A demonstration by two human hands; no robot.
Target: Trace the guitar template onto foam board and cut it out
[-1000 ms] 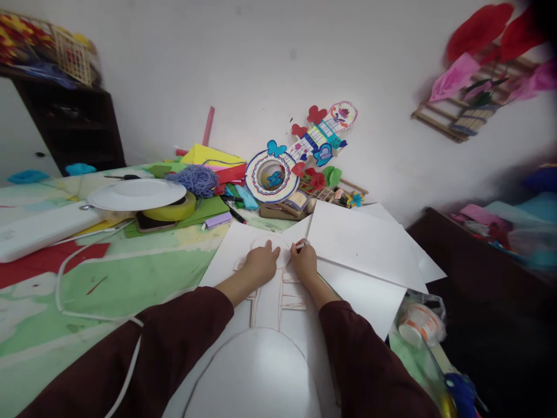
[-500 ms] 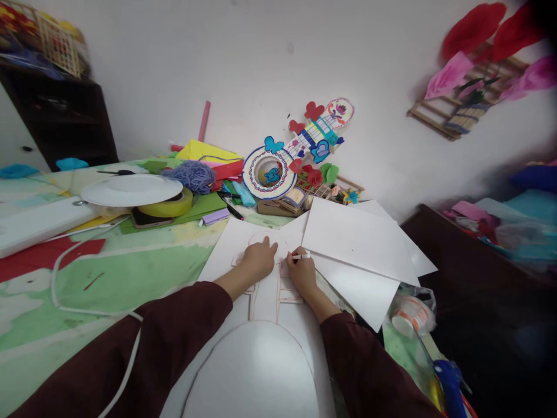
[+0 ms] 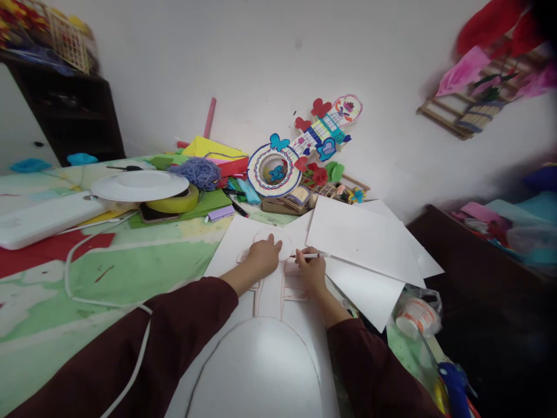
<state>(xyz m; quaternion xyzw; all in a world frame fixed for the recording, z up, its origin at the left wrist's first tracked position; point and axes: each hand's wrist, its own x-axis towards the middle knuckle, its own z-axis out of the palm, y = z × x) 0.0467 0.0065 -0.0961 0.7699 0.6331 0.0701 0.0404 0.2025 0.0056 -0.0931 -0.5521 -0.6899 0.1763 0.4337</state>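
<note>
My right hand (image 3: 313,271) grips a thin white pen (image 3: 317,255), its tip at the right side of a pencil-like circle outline on a white sheet (image 3: 235,235). My left hand (image 3: 263,257) lies on that sheet with fingers spread, pressing over the circle's left part, and holds nothing. Reddish lines below the hands form a long neck with side tabs, running down to a large rounded outline (image 3: 261,371) near me. Part of the drawing is hidden under both hands.
Loose white sheets (image 3: 361,238) lie to the right. Behind stands a decorated paper guitar (image 3: 274,171) against the wall. Left are blue yarn (image 3: 198,172), yellow tape (image 3: 178,202), a white plate (image 3: 139,184) and a white cable (image 3: 104,305). Blue-handled scissors (image 3: 455,383) lie at the right edge.
My right hand has shifted slightly right, away from my left hand, and the pen lies flatter with more of it showing. My left hand stays on the sheet; the view has turned slightly.
</note>
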